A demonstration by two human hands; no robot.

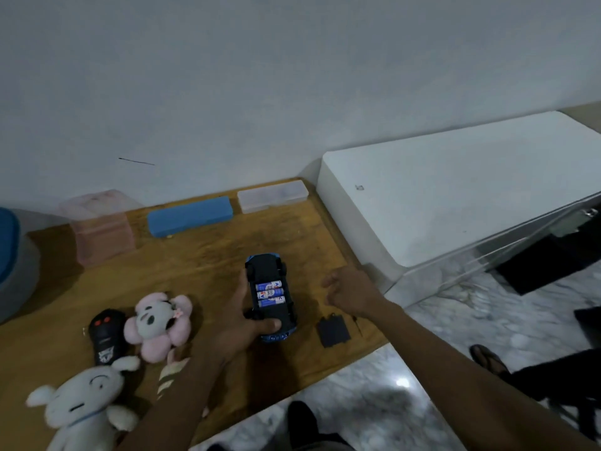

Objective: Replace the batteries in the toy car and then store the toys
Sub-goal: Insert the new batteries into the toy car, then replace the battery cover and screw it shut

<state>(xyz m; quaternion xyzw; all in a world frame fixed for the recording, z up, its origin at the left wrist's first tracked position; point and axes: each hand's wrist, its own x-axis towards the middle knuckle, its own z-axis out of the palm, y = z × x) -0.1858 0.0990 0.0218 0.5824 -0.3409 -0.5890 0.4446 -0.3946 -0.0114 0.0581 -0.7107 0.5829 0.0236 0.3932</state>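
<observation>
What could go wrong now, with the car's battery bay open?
The batteries sit uncovered in the upturned car, held only by the left hand; tipping it could spill them. The cover and screwdriver lie near the table edge beside the right hand; a careless sweep might knock them to the floor.

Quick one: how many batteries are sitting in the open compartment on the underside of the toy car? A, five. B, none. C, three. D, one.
C: three blue-and-white batteries lie side by side in the uncovered compartment of the upturned toy car, which the left hand holds on the table.
</observation>
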